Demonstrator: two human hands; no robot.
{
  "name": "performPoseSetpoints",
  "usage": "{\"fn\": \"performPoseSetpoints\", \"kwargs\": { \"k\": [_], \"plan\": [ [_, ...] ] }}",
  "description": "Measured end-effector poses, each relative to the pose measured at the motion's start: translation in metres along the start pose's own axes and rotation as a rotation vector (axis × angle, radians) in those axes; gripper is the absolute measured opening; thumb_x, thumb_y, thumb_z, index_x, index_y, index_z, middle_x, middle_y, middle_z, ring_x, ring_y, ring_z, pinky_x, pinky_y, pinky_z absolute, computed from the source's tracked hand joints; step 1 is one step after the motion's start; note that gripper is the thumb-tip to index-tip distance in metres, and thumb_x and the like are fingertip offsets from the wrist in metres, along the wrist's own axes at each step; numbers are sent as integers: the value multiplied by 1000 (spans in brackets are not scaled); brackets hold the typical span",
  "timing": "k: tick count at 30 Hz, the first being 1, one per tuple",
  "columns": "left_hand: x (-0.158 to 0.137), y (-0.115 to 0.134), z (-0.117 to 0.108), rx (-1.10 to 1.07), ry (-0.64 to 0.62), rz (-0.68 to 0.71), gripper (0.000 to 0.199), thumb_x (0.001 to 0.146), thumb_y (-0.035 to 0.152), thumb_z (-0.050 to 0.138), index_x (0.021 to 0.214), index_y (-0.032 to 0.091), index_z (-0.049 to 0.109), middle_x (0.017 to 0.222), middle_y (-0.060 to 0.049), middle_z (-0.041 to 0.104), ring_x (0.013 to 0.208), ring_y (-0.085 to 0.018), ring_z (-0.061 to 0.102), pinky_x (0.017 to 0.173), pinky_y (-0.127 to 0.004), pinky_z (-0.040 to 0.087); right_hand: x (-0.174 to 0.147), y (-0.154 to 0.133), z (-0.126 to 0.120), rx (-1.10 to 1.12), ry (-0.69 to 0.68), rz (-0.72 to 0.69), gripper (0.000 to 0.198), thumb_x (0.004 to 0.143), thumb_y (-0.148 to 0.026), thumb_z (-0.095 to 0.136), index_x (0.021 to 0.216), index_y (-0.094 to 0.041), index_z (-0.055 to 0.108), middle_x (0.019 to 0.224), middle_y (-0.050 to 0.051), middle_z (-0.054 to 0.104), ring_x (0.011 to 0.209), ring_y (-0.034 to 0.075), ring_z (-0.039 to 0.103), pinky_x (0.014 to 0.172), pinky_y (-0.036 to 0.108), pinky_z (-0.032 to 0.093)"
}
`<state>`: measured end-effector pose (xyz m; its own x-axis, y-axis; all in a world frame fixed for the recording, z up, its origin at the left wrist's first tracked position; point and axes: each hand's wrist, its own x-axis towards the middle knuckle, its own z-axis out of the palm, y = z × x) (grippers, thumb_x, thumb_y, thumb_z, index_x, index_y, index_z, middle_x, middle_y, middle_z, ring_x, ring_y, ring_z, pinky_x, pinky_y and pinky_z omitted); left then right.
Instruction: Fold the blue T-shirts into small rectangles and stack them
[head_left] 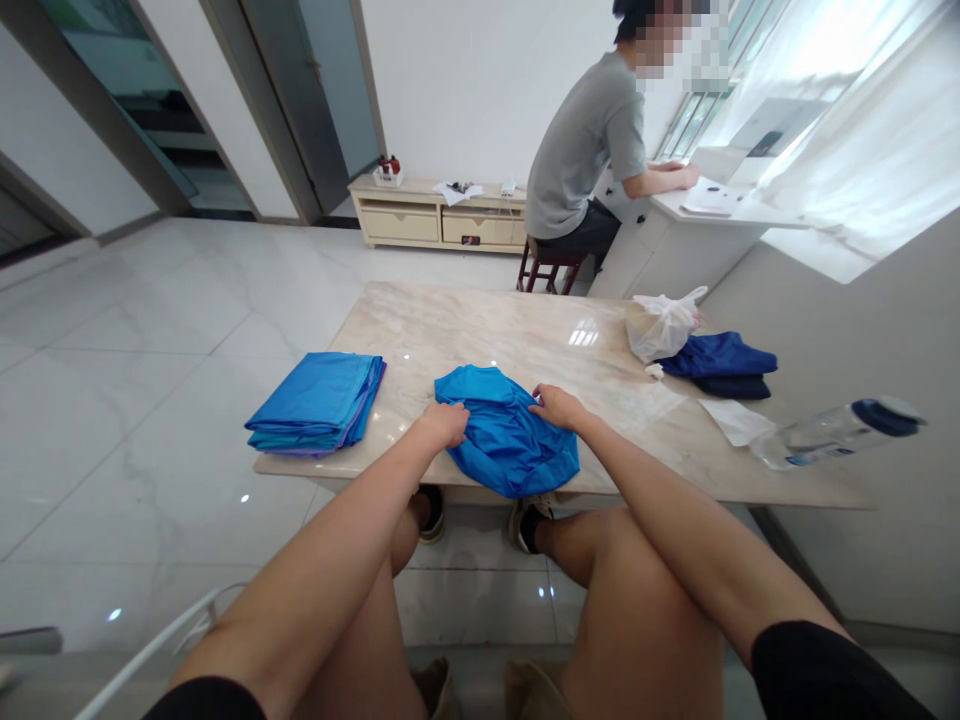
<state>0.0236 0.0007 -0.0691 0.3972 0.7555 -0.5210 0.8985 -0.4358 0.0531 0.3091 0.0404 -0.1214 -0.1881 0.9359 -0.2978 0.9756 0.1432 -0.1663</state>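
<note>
A crumpled, shiny blue cloth [506,435] lies in front of me at the near edge of the table, one side hanging slightly over. My left hand [448,424] is closed on its left edge, the fingertips partly hidden in the folds. At the upper right edge of the cloth, my right hand [556,407] is closed, with thumb and fingers pinching the fabric. What kind of item the cloth is cannot be made out. To the left sits a neat stack of folded blue cloths [315,395] with some purple edges showing.
The marble-patterned table [450,315] also bears a white plastic bag [664,325], dark blue folded fabric [720,360], a white paper [735,421] and a clear bottle [832,435] lying at the right. Beyond, a person in grey [589,140] sits on a stool [551,265] by a desk.
</note>
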Motion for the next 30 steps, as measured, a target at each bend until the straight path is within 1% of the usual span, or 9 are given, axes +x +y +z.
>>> {"fn": "performPoseSetpoints", "kwargs": {
  "k": [3,7,12,15,20,22,26,28,30],
  "plan": [
    [-3,-10,-1,4,2,-46,50,95,29,72,144,20,72,157,-22,65,137,-39,70,115,-47,57,-1,-3,-1,-7,-22,33,35,107,-38,70,135,-19,76,130,15,81,117,28,77,92,30,55],
    [-8,-20,-3,9,11,-126,42,96,25,70,137,21,76,148,-21,73,137,-38,70,113,-45,58,-4,-3,-7,-34,-19,80,23,104,-32,71,119,-20,84,125,16,82,115,31,78,90,31,56],
    [-14,-32,-10,3,20,-211,36,96,28,71,131,20,79,139,-22,78,130,-37,75,107,-44,60,-15,17,-25,-52,63,211,27,102,-31,67,117,-18,86,126,21,81,114,35,79,89,36,58],
    [-18,-36,-20,5,68,-212,37,95,26,71,130,19,79,140,-22,77,131,-38,74,108,-43,60,-27,36,-40,-20,157,305,31,103,-32,62,119,-20,86,125,19,82,117,35,78,91,36,58],
    [-25,-32,-39,-4,210,-224,48,108,25,43,149,19,67,158,-24,64,149,-40,62,120,-52,51,-49,63,-62,117,419,500,32,100,-38,64,116,-23,86,119,16,84,117,35,77,93,39,59],
    [-25,-26,-39,-31,146,-229,43,105,28,52,143,19,71,154,-24,67,145,-41,65,118,-52,53,-57,69,-63,155,308,520,25,94,-36,72,106,-21,87,109,15,85,106,32,80,89,38,61],
    [-25,-18,-27,-140,-208,-208,33,83,41,86,108,20,83,104,-16,86,98,-34,83,87,-41,68,-66,76,-50,263,-228,437,15,90,-28,81,86,-14,83,86,15,84,75,24,80,72,31,61],
    [-26,-20,-23,-186,-328,-196,36,81,50,87,99,20,82,87,-12,84,82,-30,81,74,-36,68,-66,78,-43,234,-257,380,19,94,-29,78,90,-12,83,82,15,83,72,23,79,70,31,61],
    [-25,-24,-25,-202,-342,-182,42,86,58,79,100,18,82,87,-14,84,80,-28,80,71,-34,66,-62,77,-38,159,-140,287,21,98,-30,74,100,-12,85,85,14,83,79,25,80,76,31,61]
  ]
}}
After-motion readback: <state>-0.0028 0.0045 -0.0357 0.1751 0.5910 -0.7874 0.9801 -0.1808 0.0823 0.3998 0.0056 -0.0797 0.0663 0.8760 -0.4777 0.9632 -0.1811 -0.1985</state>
